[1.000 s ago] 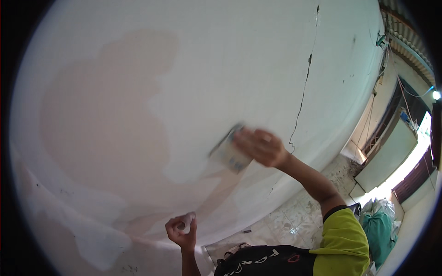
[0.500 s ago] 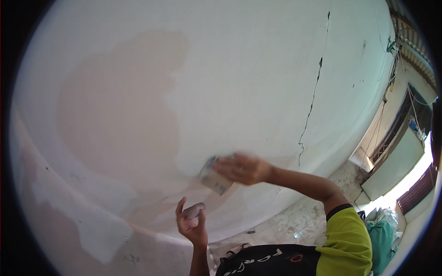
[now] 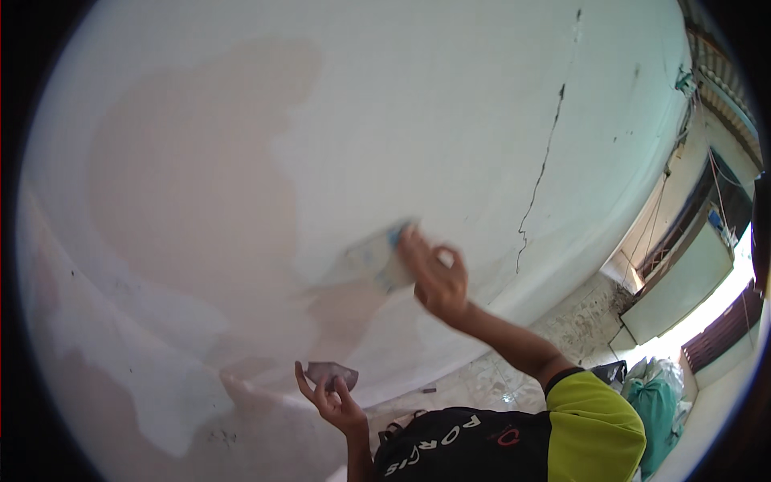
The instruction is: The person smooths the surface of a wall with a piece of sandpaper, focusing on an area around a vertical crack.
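Observation:
My right hand (image 3: 440, 281) presses a pale sheet of sandpaper (image 3: 371, 259) with blue marks on its back against the wall (image 3: 418, 120). Motion blurs the sheet, and its grit side is hidden. Lower and to the left, my left hand (image 3: 340, 408) pinches a small grey-brown piece of sandpaper (image 3: 331, 373) between thumb and fingers, just off the wall. Broad pinkish damp-looking patches (image 3: 193, 177) spread over the white wall left of my right hand.
A jagged crack (image 3: 546, 153) runs down the wall on the right. Pale tiled floor (image 3: 582, 317) lies below, with a small dark block (image 3: 430, 390) on it. Green and clear plastic bags (image 3: 654, 410) stand at the lower right, near a pale cabinet (image 3: 683, 281). Cables (image 3: 662, 201) hang beyond.
My right hand has swept the sandpaper sheet upward and slightly right along the wall. My left hand has dropped a little, showing more of its piece. The view has shifted slightly.

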`<state>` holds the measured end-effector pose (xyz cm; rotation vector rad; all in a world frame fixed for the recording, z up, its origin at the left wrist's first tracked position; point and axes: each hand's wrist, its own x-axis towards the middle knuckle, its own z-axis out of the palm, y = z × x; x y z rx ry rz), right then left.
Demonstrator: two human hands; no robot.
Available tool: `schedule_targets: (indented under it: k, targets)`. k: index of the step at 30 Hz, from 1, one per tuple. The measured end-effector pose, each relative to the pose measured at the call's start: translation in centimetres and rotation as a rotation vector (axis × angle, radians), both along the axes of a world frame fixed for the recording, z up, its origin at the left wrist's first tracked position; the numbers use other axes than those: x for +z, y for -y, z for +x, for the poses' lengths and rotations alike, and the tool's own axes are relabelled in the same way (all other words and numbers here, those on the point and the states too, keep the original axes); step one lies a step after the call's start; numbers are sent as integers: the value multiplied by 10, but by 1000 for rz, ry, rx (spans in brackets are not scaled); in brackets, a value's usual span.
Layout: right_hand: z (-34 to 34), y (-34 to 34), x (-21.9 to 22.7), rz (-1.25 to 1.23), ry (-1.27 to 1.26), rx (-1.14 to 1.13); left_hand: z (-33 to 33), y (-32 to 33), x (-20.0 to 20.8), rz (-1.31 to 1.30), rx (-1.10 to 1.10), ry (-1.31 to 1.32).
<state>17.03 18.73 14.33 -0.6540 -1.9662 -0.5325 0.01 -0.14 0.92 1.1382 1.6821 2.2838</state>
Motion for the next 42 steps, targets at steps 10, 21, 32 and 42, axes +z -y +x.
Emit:
schedule_targets:
  k: [10, 21, 32, 42]
  targets:
    - [-16, 66, -2, -1725, -726, 1308, -26, -19, 40, -174, -473, 329]
    - [-21, 68, -57, -1334, -190, 1088, -17, -24, 69, -108, -680, 589]
    - [-8, 85, -68, -2100, -448, 1443, -11, 4, 40, -171, -692, 233]
    - [-13, 99, -103, -1993, -512, 1186, -21, 16, 43, -129, -706, 157]
